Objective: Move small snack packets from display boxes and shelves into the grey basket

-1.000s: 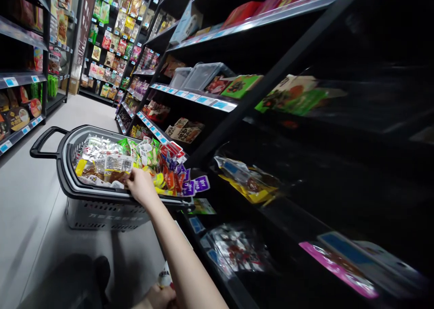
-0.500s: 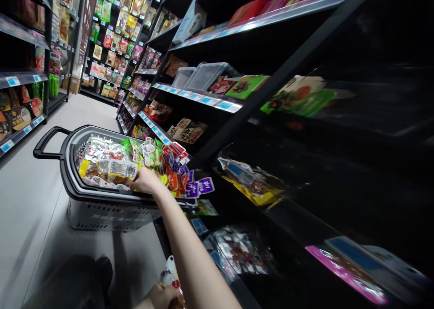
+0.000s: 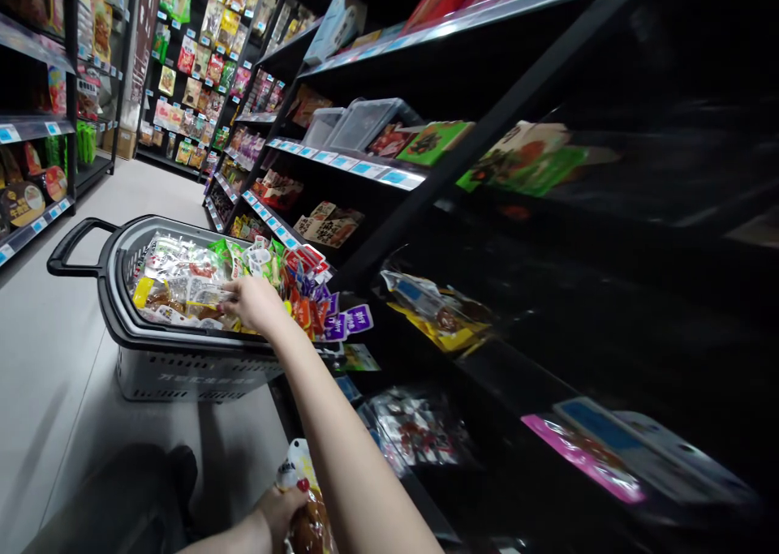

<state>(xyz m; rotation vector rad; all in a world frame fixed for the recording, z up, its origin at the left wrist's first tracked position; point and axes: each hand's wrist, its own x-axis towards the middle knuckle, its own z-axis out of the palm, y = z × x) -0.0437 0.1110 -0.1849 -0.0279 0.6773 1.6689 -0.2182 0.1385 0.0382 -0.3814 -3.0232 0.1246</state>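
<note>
My left hand (image 3: 281, 512), low in the view, is closed around a snack packet (image 3: 312, 517) with brown food behind clear plastic and a white-and-yellow top with a hang hole. My right hand (image 3: 252, 302) reaches over the near side of a grey shopping basket (image 3: 200, 375). Its visible fingers are slightly apart, over a clear packet with a yellow edge (image 3: 204, 290); the other fingers are hidden. Around it in the basket lie silvery clear packets (image 3: 176, 254), green packets (image 3: 228, 252), and orange and purple packets (image 3: 334, 315).
The basket's black handle (image 3: 76, 246) sticks out to the left. Black shelving (image 3: 426, 161) with snack packs runs along the right. Another shelf (image 3: 40, 221) stands at left beyond the pale floor (image 3: 42, 351). A dark-clothed leg (image 3: 115, 505) is at lower left.
My right hand has lifted slightly from the packet's near edge and its fingers have loosened. My left hand, with its packet, shows a bit more. The whole view has shifted slightly.
</note>
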